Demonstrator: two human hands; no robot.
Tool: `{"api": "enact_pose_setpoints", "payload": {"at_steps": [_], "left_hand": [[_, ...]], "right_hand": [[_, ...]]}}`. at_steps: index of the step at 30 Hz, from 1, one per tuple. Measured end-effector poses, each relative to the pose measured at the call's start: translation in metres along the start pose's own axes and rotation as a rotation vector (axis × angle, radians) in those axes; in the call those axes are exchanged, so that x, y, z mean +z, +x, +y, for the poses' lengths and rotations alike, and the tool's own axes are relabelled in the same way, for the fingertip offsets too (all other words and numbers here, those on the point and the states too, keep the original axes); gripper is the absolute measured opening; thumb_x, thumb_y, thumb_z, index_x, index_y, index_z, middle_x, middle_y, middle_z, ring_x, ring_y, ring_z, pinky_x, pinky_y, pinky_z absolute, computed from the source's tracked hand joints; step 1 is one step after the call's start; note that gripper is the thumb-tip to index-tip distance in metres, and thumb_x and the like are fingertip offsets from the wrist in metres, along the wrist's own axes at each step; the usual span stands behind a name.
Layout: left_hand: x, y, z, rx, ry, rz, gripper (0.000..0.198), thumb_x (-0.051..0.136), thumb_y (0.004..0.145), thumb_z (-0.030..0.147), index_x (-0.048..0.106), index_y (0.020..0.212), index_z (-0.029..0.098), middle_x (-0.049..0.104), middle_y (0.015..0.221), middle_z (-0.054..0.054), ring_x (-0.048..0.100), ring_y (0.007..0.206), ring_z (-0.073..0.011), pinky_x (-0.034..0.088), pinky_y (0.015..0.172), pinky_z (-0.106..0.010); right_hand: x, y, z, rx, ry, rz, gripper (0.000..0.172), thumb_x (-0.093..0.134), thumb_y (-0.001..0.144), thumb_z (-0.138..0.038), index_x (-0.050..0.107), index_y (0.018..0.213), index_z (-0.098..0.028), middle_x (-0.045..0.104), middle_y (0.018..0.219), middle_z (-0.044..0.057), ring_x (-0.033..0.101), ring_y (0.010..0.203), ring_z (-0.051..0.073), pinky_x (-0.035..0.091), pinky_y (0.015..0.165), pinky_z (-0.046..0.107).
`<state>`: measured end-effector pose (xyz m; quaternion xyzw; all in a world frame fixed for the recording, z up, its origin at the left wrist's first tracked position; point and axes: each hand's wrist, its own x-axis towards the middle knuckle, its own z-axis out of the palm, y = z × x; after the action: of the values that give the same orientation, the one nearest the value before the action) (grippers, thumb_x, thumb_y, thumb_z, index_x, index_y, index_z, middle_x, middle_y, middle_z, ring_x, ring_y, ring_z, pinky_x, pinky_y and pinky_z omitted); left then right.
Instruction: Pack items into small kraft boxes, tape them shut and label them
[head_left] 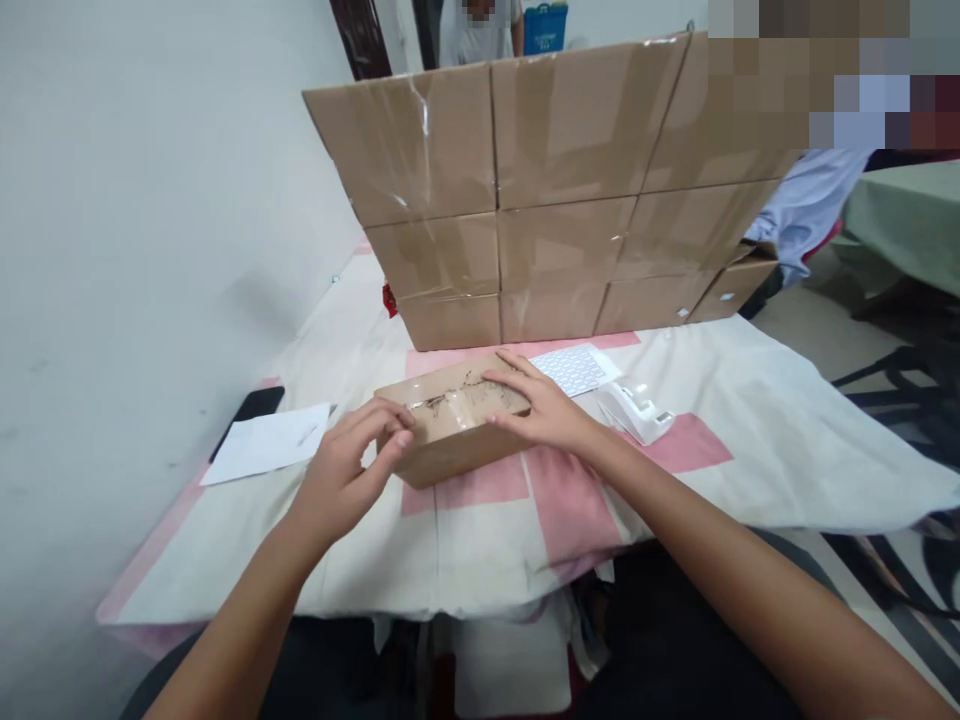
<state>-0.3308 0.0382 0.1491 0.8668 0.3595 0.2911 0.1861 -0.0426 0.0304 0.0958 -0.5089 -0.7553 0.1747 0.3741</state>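
A small brown cardboard box (450, 440) with tape across its top lies on the cloth-covered table (697, 500) in front of me. My left hand (349, 475) curls round the box's near left corner, fingers bent and pressed on its edge. Resting flat on the right part of the box's top is my right hand (536, 405), its fingers spread and stretched out.
A tall screen of taped cardboard panels (555, 190) stands at the back of the table. A white sheet of paper (270, 442) and a dark phone (251, 405) lie left; a white keyboard (574, 368) and a white tape dispenser (636, 410) lie right. Another person stands behind the screen.
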Motion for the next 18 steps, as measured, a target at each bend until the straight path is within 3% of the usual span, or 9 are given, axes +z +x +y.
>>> {"api": "enact_pose_setpoints", "payload": {"at_steps": [2, 6, 13, 18], "left_hand": [[-0.004, -0.002, -0.010, -0.101, -0.136, -0.016, 0.029, 0.044, 0.101, 0.042, 0.064, 0.088, 0.026, 0.072, 0.096, -0.003, 0.066, 0.088, -0.0223, 0.050, 0.077, -0.036], [-0.020, -0.002, -0.017, -0.179, -0.247, -0.064, 0.040, 0.042, 0.102, 0.050, 0.069, 0.088, 0.024, 0.074, 0.090, -0.003, 0.067, 0.083, -0.0215, 0.050, 0.075, -0.035], [-0.046, 0.032, -0.008, -0.262, -0.189, -0.375, 0.062, 0.029, 0.102, 0.062, 0.074, 0.081, 0.023, 0.073, 0.075, -0.003, 0.068, 0.075, -0.0196, 0.051, 0.070, -0.031], [-0.049, 0.051, -0.007, -0.271, 0.001, -0.495, 0.055, 0.041, 0.095, 0.066, 0.063, 0.069, 0.023, 0.065, 0.067, -0.002, 0.059, 0.060, -0.0179, 0.040, 0.055, -0.030]], "right_hand": [[0.007, 0.001, 0.000, -0.044, -0.047, 0.025, 0.055, 0.074, 0.084, -0.054, 0.069, 0.131, -0.028, 0.043, 0.160, 0.013, 0.042, 0.147, 0.037, 0.037, 0.120, 0.058], [0.012, -0.008, -0.005, -0.101, -0.143, 0.013, 0.055, 0.073, 0.084, -0.059, 0.070, 0.130, -0.028, 0.048, 0.156, 0.013, 0.046, 0.144, 0.037, 0.039, 0.118, 0.059], [0.014, -0.021, -0.013, -0.153, -0.195, -0.005, 0.055, 0.067, 0.089, -0.059, 0.067, 0.134, -0.027, 0.046, 0.158, 0.013, 0.044, 0.146, 0.037, 0.039, 0.119, 0.059], [0.014, -0.020, -0.012, -0.159, -0.192, -0.014, 0.058, 0.066, 0.089, -0.060, 0.066, 0.137, -0.027, 0.046, 0.158, 0.013, 0.044, 0.145, 0.039, 0.039, 0.119, 0.060]]}}
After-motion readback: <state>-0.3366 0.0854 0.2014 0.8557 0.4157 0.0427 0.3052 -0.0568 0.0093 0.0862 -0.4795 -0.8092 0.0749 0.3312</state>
